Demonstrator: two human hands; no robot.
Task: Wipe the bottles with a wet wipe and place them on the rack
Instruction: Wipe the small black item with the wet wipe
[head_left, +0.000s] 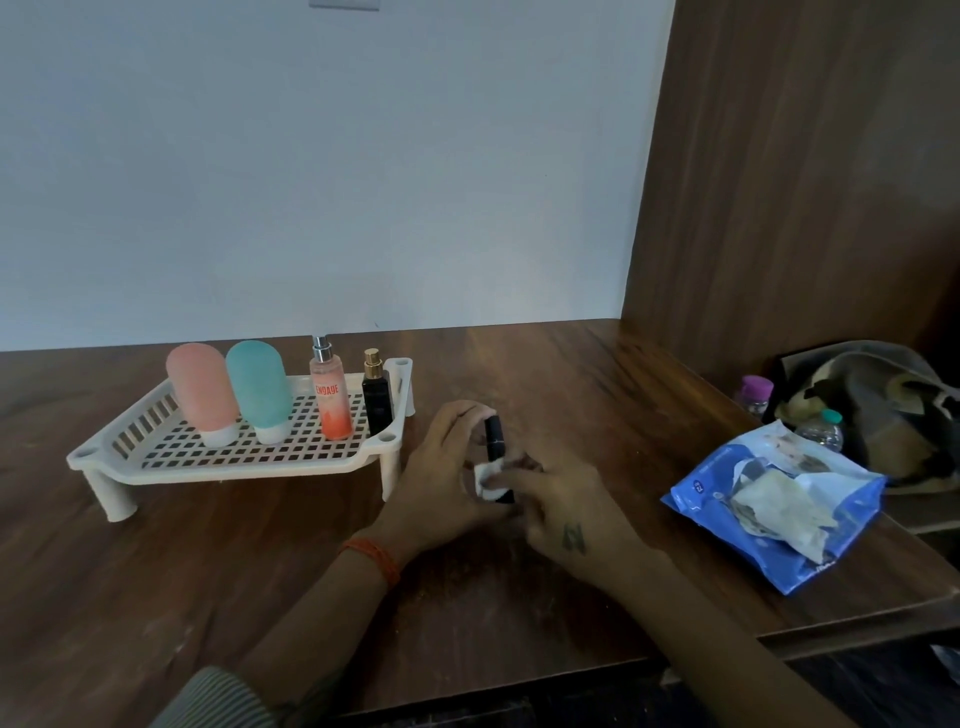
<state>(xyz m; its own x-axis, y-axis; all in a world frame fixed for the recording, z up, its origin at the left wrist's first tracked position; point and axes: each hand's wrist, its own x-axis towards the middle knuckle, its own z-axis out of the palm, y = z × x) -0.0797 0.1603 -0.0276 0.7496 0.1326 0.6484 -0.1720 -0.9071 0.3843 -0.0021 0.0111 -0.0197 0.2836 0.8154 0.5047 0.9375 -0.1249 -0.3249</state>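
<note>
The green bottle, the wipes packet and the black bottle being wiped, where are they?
green bottle (258, 387): head view, middle of its rounded body.
wipes packet (727, 470): head view, blue upper part.
black bottle (492, 434): head view, upper body, above the wipe.

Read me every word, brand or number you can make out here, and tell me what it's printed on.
"ENGAGE": on the clear spray bottle with orange-pink liquid, standing on the white plastic rack.
Blue wet-wipe pack: small round logo and print, too blurred to read.
Small black bottle with gold cap: no legible label.
Back of the right hand: dark mark, unreadable.
</note>
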